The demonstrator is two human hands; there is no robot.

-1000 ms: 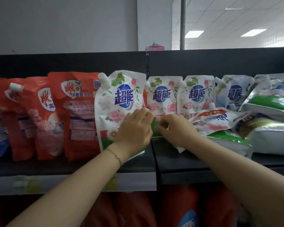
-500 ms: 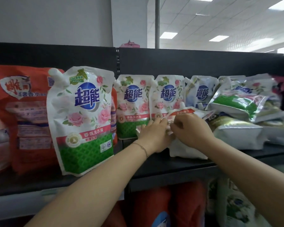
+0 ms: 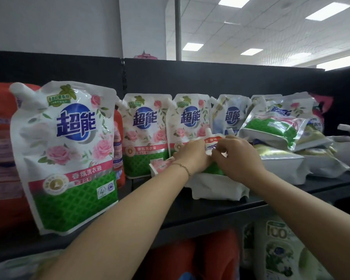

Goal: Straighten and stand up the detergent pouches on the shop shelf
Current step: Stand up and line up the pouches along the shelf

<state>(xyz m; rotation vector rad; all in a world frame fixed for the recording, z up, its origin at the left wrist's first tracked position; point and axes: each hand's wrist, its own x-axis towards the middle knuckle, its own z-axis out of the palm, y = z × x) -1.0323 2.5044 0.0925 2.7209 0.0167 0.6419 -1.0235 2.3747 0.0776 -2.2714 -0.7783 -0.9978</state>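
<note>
Both hands meet at the top of a slumped detergent pouch [image 3: 216, 188]. The left hand [image 3: 192, 156], with a thin bracelet [image 3: 183, 166] at the wrist, and the right hand [image 3: 236, 158] have their fingers curled over its folded upper edge near the spout, and they seem to pinch it, though the fingertips are mostly hidden behind the knuckles. This slumped pouch sits on the dark shelf [image 3: 210, 211], with its white base towards the camera and its top bent over. Directly behind it, two rose-printed pouches [image 3: 146, 134] stand upright side by side against the back panel, and a blue-and-white pouch [image 3: 231, 116] stands behind it and slightly to the right. Well to its left, and nearer the shelf's front edge, a large rose pouch [image 3: 69, 154] stands leaning a little. Orange pouches [image 3: 0, 138] lie farther left again. Just to the right of the slumped pouch, a heap of pouches [image 3: 275, 128] lies flat, stacked on one another.
</note>
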